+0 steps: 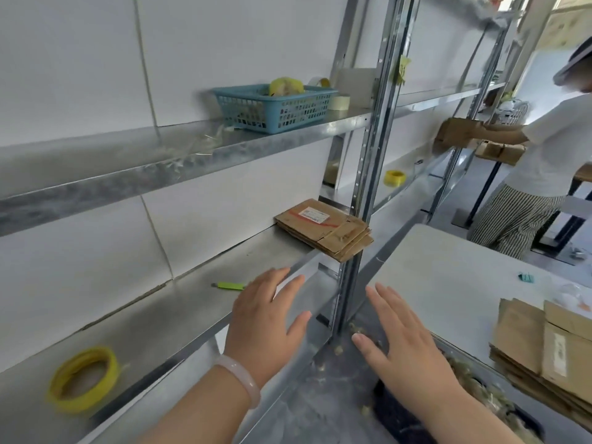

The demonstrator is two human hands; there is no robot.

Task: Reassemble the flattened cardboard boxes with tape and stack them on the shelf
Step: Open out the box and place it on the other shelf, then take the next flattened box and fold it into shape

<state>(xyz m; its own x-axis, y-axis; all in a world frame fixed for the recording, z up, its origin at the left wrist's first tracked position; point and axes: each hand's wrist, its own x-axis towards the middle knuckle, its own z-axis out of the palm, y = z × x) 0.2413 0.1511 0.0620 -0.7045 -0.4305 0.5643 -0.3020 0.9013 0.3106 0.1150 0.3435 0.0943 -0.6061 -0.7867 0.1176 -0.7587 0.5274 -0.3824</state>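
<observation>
Left hand [266,318] at 6 o'clock of the frame, palm down, fingers straight and slightly spread, holding nothing; it sits over the front edge of the lower metal shelf [160,318], contact unclear. Pale bracelet [240,379] on that wrist. Right hand [407,344] just at its 3 o'clock, also flat with fingers apart and holding nothing, over the gap between the shelf post [362,187] and the white table [448,267]. The hands are near each other, not touching.

Flattened boxes [323,229]: a small stack lies on the same lower shelf at 12 o'clock from the left hand, one corner hanging past the shelf front, against the post; the top one has a white label. Second stack of flat cardboard [544,354] at 4 o'clock, on the table's near edge, well apart from the right hand.

Yellow tape roll [83,379] lies flat on the lower shelf at 8 o'clock. Green cutter [229,286] on the shelf just at 10 o'clock of the left hand, partly hidden by it. Upper shelf, 11 o'clock: blue basket [275,105] with a clear tape roll [339,102] touching its right side. Another yellow roll [394,178] on the next bay's shelf, 1 o'clock. Second person [544,155] at 2 o'clock, holding cardboard.
</observation>
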